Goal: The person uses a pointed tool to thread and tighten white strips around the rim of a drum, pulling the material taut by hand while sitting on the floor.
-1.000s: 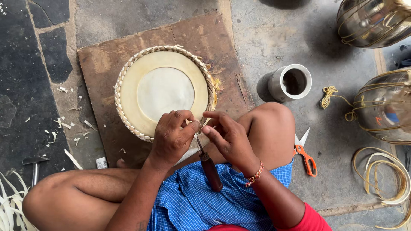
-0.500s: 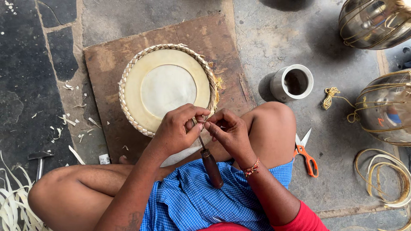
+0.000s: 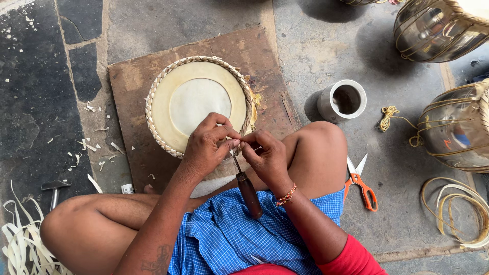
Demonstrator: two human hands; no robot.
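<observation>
I see a cream drumhead (image 3: pixel 198 104) with a paler off-white centre, ringed by a tan braided rim. It sits on a reddish-brown board (image 3: pixel 153 86). Awl (image 3: pixel 248 191): dark brown handle, grey metal shaft. Garment over my lap (image 3: pixel 244 234): blue with a fine white check; sleeve (image 3: pixel 351 259) red. Bracelet (image 3: pixel 287 195) on my right wrist: orange-red beads. Scissors (image 3: pixel 362 186), right: orange handles, silver blades. Cup (image 3: pixel 342 100), far right: grey-white outside, dark inside. Strips (image 3: pixel 20 244), near left: pale cream. Floor: grey, with black slabs at left.
</observation>
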